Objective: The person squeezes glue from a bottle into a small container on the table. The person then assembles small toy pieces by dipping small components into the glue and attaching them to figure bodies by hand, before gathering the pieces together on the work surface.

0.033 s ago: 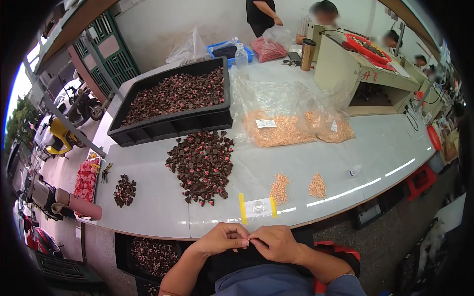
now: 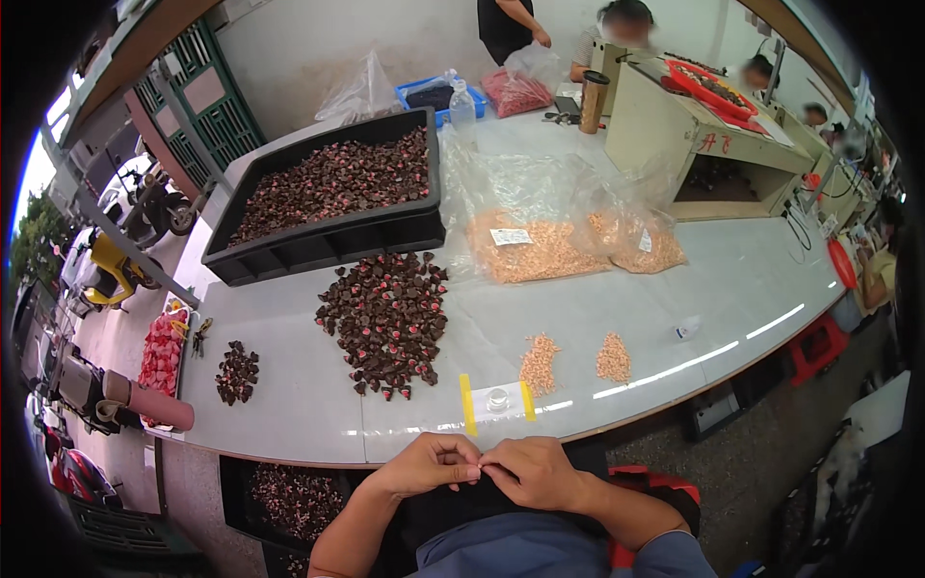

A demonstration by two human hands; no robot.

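Observation:
In front of my body, just off the table's near edge, both hands meet at the fingertips. My left hand (image 2: 430, 464) has thumb and index finger pinched together. My right hand (image 2: 532, 472) pinches against the same spot; whatever sits between the fingers is too small to make out. Beyond them, a white card with a small clear round piece (image 2: 497, 400) is held on the table by yellow tape strips (image 2: 467, 405). Two small piles of peach-coloured bits (image 2: 540, 366) lie to its right. A larger heap of dark brown and pink-red pieces (image 2: 383, 323) lies to its left.
A black tray (image 2: 328, 250) full of similar dark pieces stands at the back left. Clear bags of peach bits (image 2: 544, 255) lie behind the middle. A small dark pile (image 2: 236, 373) and a pink cylinder (image 2: 162, 412) are at left. Co-workers sit beyond a beige box stand (image 2: 655, 130).
The whole view has shifted slightly, so the table and its things appear a little farther left. My hands keep the same pinched pose.

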